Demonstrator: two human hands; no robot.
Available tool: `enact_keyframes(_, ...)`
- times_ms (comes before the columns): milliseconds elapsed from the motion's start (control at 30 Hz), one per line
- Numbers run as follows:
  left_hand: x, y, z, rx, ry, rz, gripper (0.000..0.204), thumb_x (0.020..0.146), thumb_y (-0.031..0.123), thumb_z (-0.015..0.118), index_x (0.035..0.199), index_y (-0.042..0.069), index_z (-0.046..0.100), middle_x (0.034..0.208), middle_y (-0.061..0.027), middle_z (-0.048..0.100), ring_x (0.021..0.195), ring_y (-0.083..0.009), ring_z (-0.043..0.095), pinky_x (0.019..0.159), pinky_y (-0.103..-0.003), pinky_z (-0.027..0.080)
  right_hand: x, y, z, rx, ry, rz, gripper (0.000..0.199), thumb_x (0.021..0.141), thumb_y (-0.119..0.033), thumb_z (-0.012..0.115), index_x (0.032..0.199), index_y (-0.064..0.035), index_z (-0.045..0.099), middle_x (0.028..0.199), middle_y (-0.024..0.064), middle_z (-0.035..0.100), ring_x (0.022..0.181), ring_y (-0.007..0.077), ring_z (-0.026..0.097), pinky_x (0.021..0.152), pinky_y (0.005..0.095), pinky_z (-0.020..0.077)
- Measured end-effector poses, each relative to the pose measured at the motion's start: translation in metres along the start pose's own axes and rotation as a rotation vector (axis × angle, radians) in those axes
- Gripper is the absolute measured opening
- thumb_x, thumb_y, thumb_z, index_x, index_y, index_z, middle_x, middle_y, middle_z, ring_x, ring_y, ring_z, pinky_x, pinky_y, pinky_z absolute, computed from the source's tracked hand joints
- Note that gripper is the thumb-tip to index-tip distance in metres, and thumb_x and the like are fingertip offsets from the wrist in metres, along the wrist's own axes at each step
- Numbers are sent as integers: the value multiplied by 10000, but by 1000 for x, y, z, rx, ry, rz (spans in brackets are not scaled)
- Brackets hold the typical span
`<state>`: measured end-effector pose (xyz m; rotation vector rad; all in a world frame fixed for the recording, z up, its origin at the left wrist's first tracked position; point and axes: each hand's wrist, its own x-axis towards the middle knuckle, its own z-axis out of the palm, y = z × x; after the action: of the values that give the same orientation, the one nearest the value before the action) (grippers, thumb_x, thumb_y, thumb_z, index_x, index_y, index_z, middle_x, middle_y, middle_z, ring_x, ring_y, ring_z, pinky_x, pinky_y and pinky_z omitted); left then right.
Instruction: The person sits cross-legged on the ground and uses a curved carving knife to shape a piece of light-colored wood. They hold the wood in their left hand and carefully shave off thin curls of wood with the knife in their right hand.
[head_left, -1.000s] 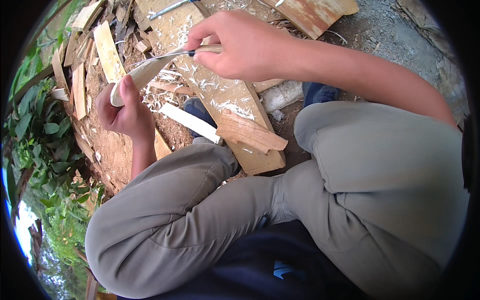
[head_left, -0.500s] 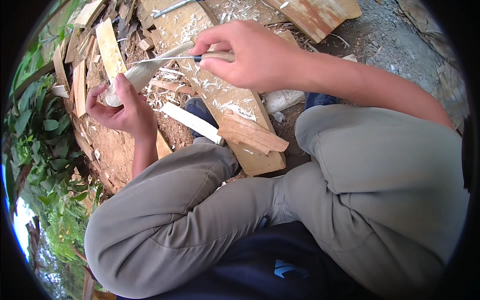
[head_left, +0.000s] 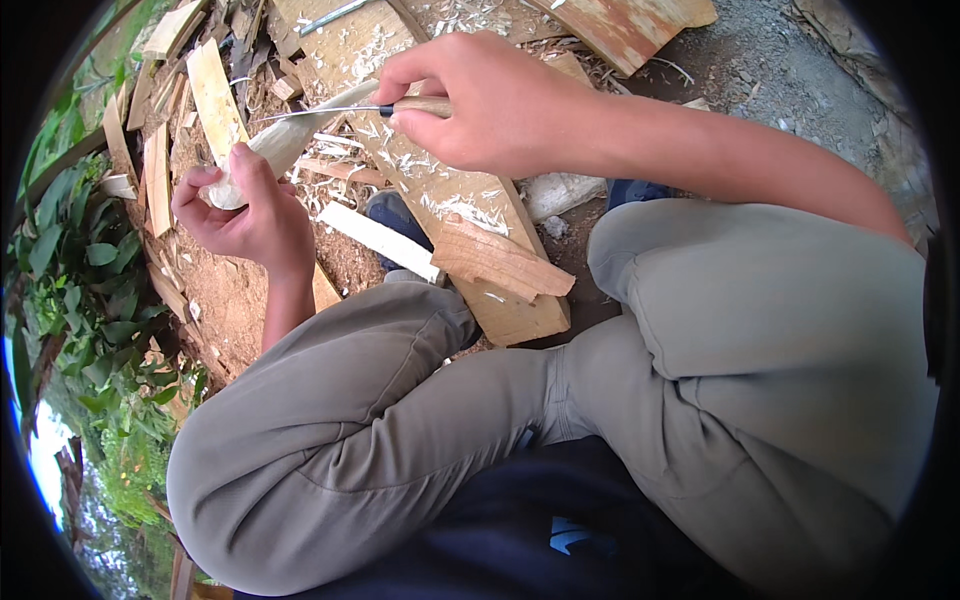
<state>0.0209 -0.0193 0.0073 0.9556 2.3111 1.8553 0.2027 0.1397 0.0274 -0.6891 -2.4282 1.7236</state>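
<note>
Above plank (head_left: 500,260), near its far end, your left hand (head_left: 245,205) grips pale wood stick (head_left: 290,140), fingers wrapped round lower end, steadying it. Your right hand (head_left: 480,105) clenches knife (head_left: 350,110) handle, blade laid on stick's upper end for shaving. Shavings (head_left: 440,195) litter plank.

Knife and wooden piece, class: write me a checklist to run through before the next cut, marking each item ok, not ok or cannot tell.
1. Right hand grips the knife by its wooden handle: ok.
2. Left hand holds the pale wooden piece at its near end: ok.
3. Blade lies against the piece: cannot tell.
4. Left fingers are away from the blade tip: ok.
5. Knees are out of the blade's line: ok.
6. Plank and ground are free of shavings and offcuts: not ok.
</note>
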Motion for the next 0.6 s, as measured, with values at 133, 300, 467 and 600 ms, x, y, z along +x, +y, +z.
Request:
enact_keyframes(133, -1, 1, 2, -5, -7, -5, 301, 918, 50, 664, 1021, 86, 384, 875, -82, 549, 532, -91, 555, 364, -201, 405, 12, 38, -8, -184, -73, 99, 258, 898, -157, 622, 1103, -10, 676, 867, 204, 709, 742, 289, 692, 735, 398, 525)
enact_keyframes(300, -2, -2, -2, 0, -15, 51, 299, 918, 45, 662, 1024, 86, 385, 902, -77, 530, 530, -80, 545, 360, -203, 404, 10, 33, 1, -158, -9, 16, 266, 894, -151, 615, 1106, -7, 684, 890, 205, 712, 804, 289, 703, 749, 404, 532)
enact_keyframes(467, -7, 0, -7, -20, -39, 6, 302, 915, 34, 661, 1020, 83, 381, 947, -50, 484, 548, -78, 534, 367, -204, 423, 4, 33, 9, -145, 42, -48, 262, 888, -142, 614, 1096, -1, 690, 831, 186, 695, 755, 273, 691, 695, 410, 520)
enact_keyframes(600, -1, -3, -4, -40, -73, 36, 306, 912, 29, 660, 1025, 84, 381, 998, -46, 464, 569, -85, 543, 387, -208, 453, 15, 38, -7, -190, -30, 83, 264, 890, -141, 612, 1102, -4, 692, 807, 174, 693, 705, 261, 677, 681, 413, 520)
